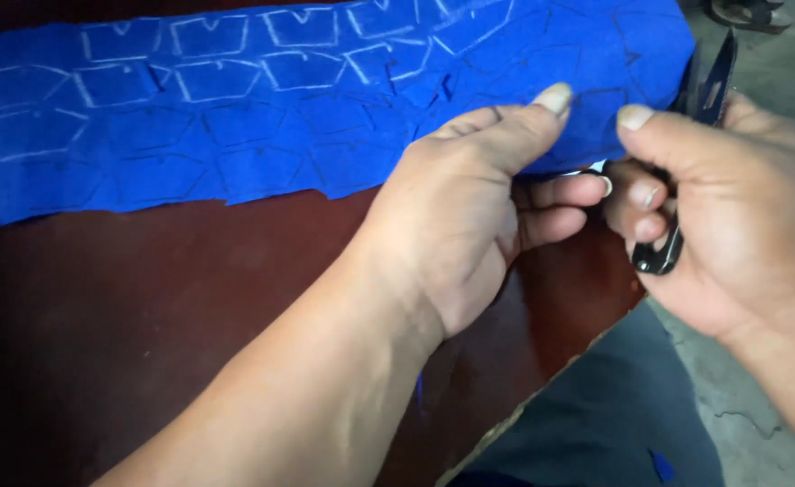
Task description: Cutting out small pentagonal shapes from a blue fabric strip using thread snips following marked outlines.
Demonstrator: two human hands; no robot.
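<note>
Dark red tabletop [145,298] bears chalk-marked blue cloth [235,117], left hand [469,216] fingers pinching it, right hand [731,216] seemingly gripping black scissors [699,99]

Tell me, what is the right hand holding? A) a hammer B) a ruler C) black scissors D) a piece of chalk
C: the right hand grips black scissors, their blades pointing up past the edge of the blue fabric, which the left hand pinches.
</note>
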